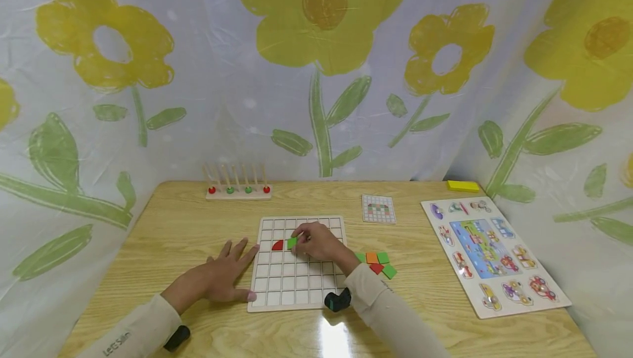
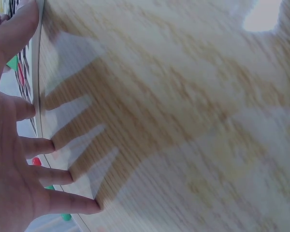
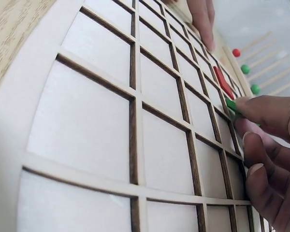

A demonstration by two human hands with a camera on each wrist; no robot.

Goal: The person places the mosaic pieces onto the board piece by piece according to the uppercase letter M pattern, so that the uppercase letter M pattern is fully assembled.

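A white board with a wooden grid [image 1: 268, 283] lies flat on the table, divided into square cells. Between its thumb and fingers my right hand [image 1: 316, 241] pinches a green square tile [image 1: 292, 243] over one of the upper cells. Just left of that tile, a red piece with one rounded side [image 1: 278, 245] sits in a cell; it also shows as a red sliver in the right wrist view. My left hand [image 1: 220, 278] is spread on the table, thumb and fingertips at the board's left edge [image 2: 36, 63].
Several loose tiles, green, orange [image 1: 371, 257] and red, lie right of the board. Behind them is a small pattern card [image 1: 378, 210]. A peg rack with beads [image 1: 239, 195] stands at the back left; a picture puzzle board [image 1: 475, 292] and a yellow block [image 1: 462, 186] are at the right.
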